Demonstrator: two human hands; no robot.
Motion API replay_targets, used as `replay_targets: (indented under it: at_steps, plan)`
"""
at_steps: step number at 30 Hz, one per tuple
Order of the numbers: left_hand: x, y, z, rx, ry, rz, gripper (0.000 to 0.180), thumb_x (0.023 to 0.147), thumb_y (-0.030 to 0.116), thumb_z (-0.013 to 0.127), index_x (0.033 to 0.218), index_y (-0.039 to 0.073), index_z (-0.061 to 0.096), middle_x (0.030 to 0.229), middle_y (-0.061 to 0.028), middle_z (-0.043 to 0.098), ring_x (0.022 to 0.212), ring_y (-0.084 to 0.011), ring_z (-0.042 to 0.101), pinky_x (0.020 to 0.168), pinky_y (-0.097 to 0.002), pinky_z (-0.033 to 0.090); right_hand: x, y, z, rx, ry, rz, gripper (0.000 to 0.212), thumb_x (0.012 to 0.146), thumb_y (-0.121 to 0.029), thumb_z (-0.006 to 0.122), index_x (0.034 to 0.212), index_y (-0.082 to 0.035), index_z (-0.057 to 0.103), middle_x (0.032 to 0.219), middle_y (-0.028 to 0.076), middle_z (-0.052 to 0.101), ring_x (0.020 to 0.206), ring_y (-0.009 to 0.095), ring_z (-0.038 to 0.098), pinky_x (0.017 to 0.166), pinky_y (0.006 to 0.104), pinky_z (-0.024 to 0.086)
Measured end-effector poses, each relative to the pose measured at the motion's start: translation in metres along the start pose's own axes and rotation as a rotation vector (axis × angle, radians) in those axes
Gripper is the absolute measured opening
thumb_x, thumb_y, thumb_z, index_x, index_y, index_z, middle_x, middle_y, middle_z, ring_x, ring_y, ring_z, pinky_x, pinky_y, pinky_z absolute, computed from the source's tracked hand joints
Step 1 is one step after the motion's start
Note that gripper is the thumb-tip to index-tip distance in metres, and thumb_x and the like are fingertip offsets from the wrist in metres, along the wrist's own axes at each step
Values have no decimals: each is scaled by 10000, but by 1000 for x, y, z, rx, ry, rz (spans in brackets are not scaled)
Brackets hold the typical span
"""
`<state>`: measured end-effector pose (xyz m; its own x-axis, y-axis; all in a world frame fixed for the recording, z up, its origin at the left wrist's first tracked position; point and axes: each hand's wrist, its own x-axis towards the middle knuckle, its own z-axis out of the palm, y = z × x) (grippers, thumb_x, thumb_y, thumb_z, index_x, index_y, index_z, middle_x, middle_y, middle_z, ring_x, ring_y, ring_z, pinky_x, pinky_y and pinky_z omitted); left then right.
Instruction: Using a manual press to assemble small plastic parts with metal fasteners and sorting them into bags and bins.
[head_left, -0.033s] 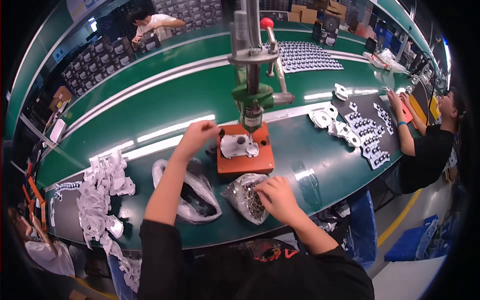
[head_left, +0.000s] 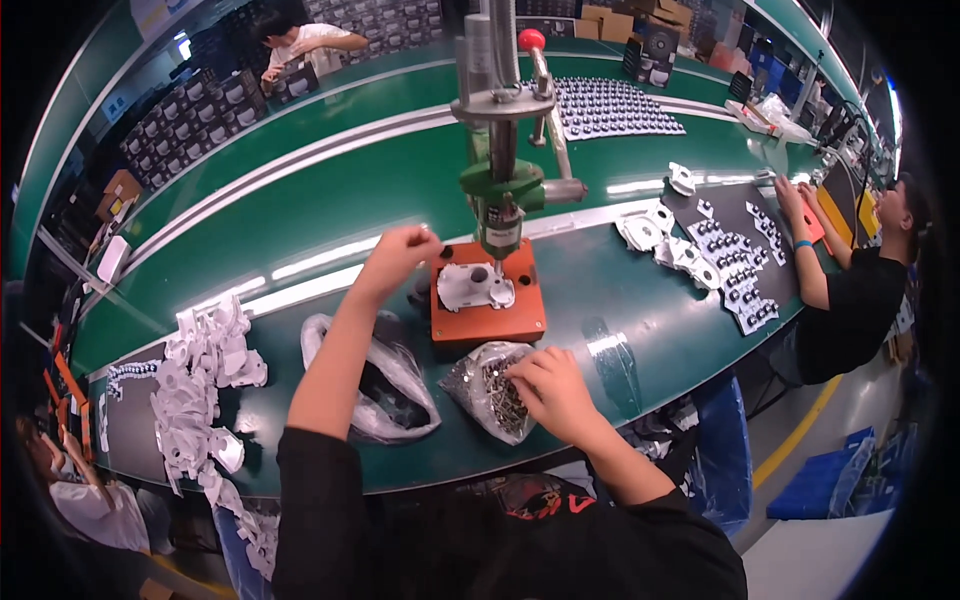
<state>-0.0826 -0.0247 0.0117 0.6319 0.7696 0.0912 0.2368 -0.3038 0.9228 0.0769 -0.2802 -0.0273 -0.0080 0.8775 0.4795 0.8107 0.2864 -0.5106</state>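
My left hand [head_left: 395,262] is raised beside the left edge of an orange fixture block [head_left: 485,325], its fingers curled together; whatever they may hold is hidden. On the block sits a white moulded part [head_left: 460,290] with a dark round spot. A green press head [head_left: 500,215] stands right over it, its thin tip at the part's right end. My right hand [head_left: 555,395] reaches into the mouth of a clear plastic bag [head_left: 465,385] full of small metal screws [head_left: 505,395]. Its fingertips are bent down among them, and what they pinch is too small to make out.
Left of the screw bag lies another clear bag [head_left: 420,415] with dark contents. White parts [head_left: 185,400] are heaped at the left; more [head_left: 645,230] lie at the right beside rows of small pieces [head_left: 740,275]. A red-knobbed lever [head_left: 531,40] rises behind. A co-worker [head_left: 850,270] sits at right.
My left hand has moved slightly away from me, toward the far side of the block. The right hand stays at the screw bag.
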Motion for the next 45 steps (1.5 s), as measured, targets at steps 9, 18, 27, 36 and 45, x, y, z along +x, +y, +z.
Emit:
replay_targets:
  at_steps: [9, 18, 27, 36, 45]
  plan:
    - [68, -7, 48, 193, -382, -242, 152, 788, 134, 681, 864, 2, 672, 745, -41, 632, 659, -110, 565, 586, -261, 441, -4, 16, -14, 407, 2, 206, 123, 761, -58, 668, 874, -26, 635, 834, 81, 630, 815, 224, 587, 769, 322, 449]
    - [67, 13, 60, 327, -555, -29, 241, 748, 18, 687, 976, 34, 610, 937, -30, 636, 871, -126, 591, 765, -263, 482, 3, 34, -29, 641, 105, 402, 134, 787, -53, 661, 895, 23, 644, 851, 60, 654, 807, 121, 590, 756, 253, 453]
    - [66, 2, 64, 184, -547, -17, 167, 745, -1, 662, 902, 42, 624, 835, -50, 653, 860, -149, 615, 791, -291, 490, 30, 59, -16, 667, 98, 434, 134, 798, -69, 665, 890, 23, 634, 844, 32, 649, 795, 80, 578, 715, 223, 459]
    - [36, 14, 59, 240, -368, 8, 350, 732, 80, 683, 1056, 14, 568, 949, -115, 653, 904, -218, 620, 794, -347, 475, 81, 77, 15, 578, 144, 428, 117, 787, -76, 653, 836, 24, 615, 757, 36, 631, 720, 87, 583, 668, 238, 470]
    - [-46, -3, 62, 648, -130, 361, 482, 814, 262, 636, 1169, -31, 496, 1146, -205, 550, 1102, -376, 498, 935, -428, 401, 113, 101, 38, 508, 122, 339, 141, 738, -73, 656, 824, 39, 648, 787, 93, 647, 758, 176, 623, 707, 286, 490]
